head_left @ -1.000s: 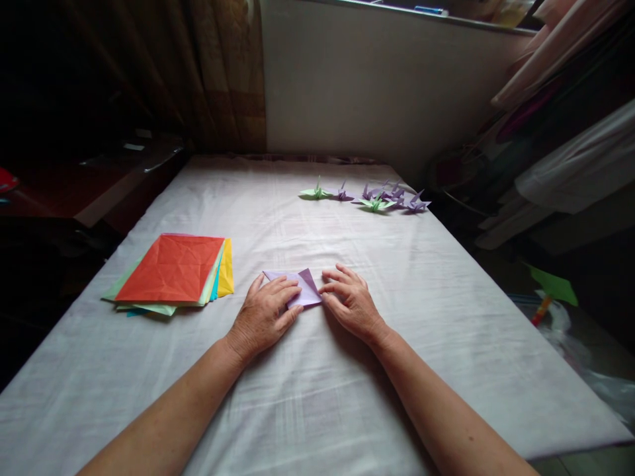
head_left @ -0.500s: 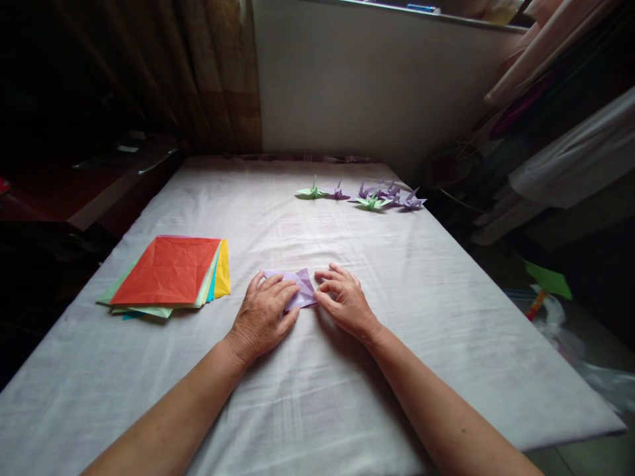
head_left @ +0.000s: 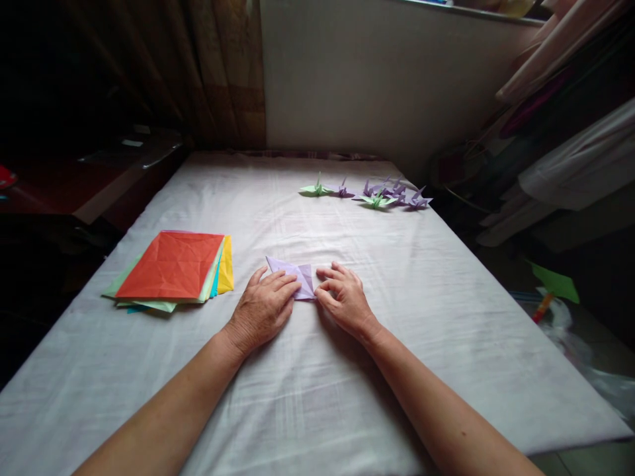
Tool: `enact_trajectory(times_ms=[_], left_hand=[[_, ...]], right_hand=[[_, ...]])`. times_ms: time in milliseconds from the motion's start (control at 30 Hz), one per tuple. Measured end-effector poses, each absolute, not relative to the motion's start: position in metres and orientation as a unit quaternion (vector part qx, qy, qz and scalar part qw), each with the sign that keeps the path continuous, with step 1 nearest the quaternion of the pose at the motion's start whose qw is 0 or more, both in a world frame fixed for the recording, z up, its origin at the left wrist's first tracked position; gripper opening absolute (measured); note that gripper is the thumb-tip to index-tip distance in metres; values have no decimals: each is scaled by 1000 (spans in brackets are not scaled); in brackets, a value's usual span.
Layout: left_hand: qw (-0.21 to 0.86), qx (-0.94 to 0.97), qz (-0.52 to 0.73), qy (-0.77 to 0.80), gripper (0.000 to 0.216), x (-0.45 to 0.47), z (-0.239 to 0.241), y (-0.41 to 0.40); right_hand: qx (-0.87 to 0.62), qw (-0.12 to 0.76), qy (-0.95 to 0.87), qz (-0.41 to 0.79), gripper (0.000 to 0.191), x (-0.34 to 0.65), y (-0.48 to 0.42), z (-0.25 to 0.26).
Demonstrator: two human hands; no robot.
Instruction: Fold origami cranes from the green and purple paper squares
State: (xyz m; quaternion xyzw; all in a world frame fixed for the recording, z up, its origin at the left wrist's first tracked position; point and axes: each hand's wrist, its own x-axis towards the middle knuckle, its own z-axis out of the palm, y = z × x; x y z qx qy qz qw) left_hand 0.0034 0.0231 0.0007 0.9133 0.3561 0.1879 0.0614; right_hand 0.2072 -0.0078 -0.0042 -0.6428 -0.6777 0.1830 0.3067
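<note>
A partly folded purple paper lies on the white-clothed table in front of me. My left hand rests flat on its left half, fingers pressing it down. My right hand touches its right edge with the fingertips, pinching or pushing a flap; the exact grip is hidden by the fingers. To the left lies a stack of coloured paper sheets, orange on top, with green, yellow and blue edges showing.
Several finished paper cranes, purple and green, stand in a row at the far right of the table. A wall and curtain rise behind. Hanging clothes and clutter crowd the right side; dark furniture sits to the left.
The purple paper's right flap has been folded inward, so the piece looks narrower. My right fingers have closed in on its edge. My left hand has stayed pressing on it.
</note>
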Motion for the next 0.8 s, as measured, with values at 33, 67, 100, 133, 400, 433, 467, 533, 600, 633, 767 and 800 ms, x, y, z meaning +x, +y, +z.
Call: enact_trajectory(times_ms=[33,67,100,133,400,433,467,533,600,633,767,800], left_hand=[[68,912,187,358,36,3,0,23],[74,911,187,360,36,3,-1,23],[80,910,187,362,36,3,-1,23],[84,909,188,363,36,3,-1,23],[95,902,206,368,35,3,-3,23],[96,901,208,369,33,3,-4,22],[97,900,209,370,32,3,-4,22],[100,899,212,371,31,3,-4,21],[103,898,214,372,30,3,-4,21],[104,897,216,372,30,3,-4,21],[110,890,227,379,28,5,-3,22],[110,889,229,381,28,5,-3,22]], right_hand=[[-643,307,-678,183,16,207,-8,-4],[-644,306,-677,183,17,206,-8,-4],[-645,305,-676,184,16,205,-8,-3],[-646,304,-675,185,15,204,-8,-3],[-673,285,-653,200,11,193,-4,1],[-675,286,-649,204,12,193,-3,1],[-678,287,-644,208,12,192,-3,2],[-683,289,-635,217,13,191,-2,2],[-687,290,-627,226,15,190,-1,2],[-687,292,-624,229,15,190,-1,2],[-685,310,-620,227,16,189,-1,0],[-685,313,-618,226,17,189,-1,0]])
